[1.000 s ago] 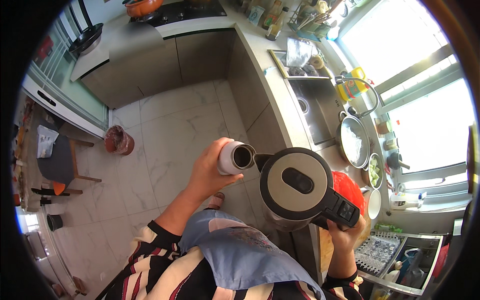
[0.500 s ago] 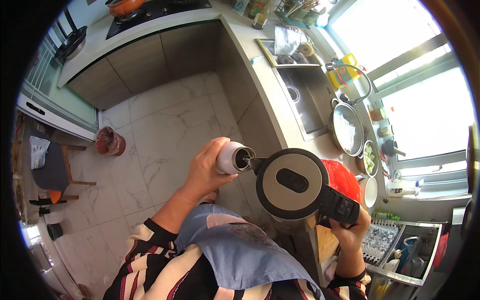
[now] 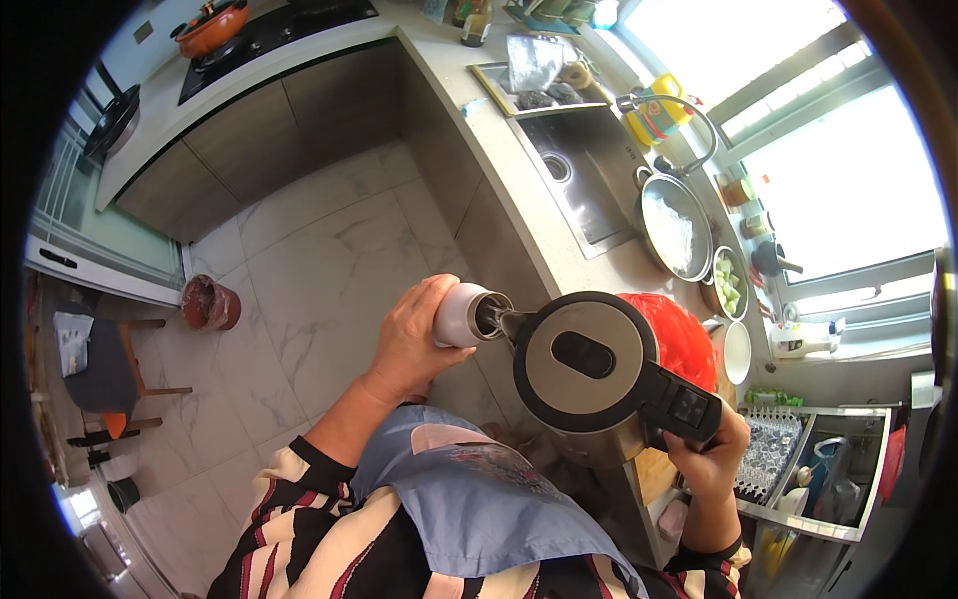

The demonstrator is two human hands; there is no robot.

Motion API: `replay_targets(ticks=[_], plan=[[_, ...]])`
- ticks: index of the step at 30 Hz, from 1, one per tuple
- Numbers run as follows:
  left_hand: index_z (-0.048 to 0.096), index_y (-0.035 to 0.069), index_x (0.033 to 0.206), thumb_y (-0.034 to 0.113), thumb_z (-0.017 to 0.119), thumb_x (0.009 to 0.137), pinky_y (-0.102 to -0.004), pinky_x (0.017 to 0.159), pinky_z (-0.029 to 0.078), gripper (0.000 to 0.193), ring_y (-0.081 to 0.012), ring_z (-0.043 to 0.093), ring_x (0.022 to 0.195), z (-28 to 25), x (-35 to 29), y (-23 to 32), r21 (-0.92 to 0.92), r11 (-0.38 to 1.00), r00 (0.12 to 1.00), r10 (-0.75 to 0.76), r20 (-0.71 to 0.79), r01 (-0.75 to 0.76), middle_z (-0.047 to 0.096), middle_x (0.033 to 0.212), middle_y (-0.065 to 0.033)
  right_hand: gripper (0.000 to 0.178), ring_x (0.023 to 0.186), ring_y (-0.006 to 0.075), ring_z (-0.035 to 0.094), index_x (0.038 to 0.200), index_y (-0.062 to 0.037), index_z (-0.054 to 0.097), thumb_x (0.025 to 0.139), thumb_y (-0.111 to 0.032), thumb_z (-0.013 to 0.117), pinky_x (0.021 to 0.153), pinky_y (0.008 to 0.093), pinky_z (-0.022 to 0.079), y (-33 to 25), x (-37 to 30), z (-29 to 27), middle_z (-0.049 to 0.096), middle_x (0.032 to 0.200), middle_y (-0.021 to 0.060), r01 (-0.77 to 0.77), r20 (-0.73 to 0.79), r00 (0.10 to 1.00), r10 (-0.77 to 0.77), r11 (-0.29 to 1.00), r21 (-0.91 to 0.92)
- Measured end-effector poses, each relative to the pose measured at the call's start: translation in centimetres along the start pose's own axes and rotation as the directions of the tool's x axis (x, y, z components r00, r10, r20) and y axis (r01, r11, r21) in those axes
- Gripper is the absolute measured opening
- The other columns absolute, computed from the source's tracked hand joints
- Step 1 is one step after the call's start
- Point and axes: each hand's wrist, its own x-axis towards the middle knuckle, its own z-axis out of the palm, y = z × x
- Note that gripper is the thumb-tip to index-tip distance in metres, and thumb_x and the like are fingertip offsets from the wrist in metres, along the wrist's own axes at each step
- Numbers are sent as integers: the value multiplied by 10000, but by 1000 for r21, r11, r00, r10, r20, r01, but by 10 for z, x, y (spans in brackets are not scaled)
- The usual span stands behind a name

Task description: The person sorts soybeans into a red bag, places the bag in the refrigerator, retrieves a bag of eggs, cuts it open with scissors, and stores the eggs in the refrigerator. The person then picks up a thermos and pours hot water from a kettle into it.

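My left hand (image 3: 417,327) is wrapped round a pale pink vacuum flask (image 3: 461,315), its uncapped steel mouth turned to the right. My right hand (image 3: 707,455) grips the black handle of an electric kettle (image 3: 587,364) with a steel and black lid. The kettle's spout sits right at the flask's mouth, and a thin stream of water (image 3: 496,317) runs from it into the opening. Both are held in the air in front of my blue apron (image 3: 479,499). How full the flask is cannot be seen.
Along the right runs a counter with a sink (image 3: 584,175), a two-handled pan (image 3: 677,228), a bowl of cut green vegetable (image 3: 730,287), a white bowl (image 3: 736,351) and a red plastic bag (image 3: 674,339). An open drawer (image 3: 848,479) juts out at lower right. A bin (image 3: 211,303) stands on the floor.
The surroundings have shifted slightly left and upward in the view as my head turned. Both hands keep their grips, and the kettle still pours into the flask.
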Motion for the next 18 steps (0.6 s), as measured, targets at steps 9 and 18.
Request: replay_targets(ticks=[9,18], plan=[[496,79,1115,80,830,464,-403,806,498,732,-328,583,964,31,5,26,-36,998,995,60,83,-57,594,1053,-117,187,531,67,443,719,9,548,589,-29,677,516,215,385,15,-29,-24,463,581,24,-76,-90,993,74,997,-15],[495,101,1154,116,852,479,-396,804,507,764,-312,602,958,70,11,74,-218,974,976,105,189,-62,605,1059,-103,140,547,35,447,728,16,570,624,15,665,497,197,346,37,-96,-40,504,614,-19,-74,-356,923,149,974,216]])
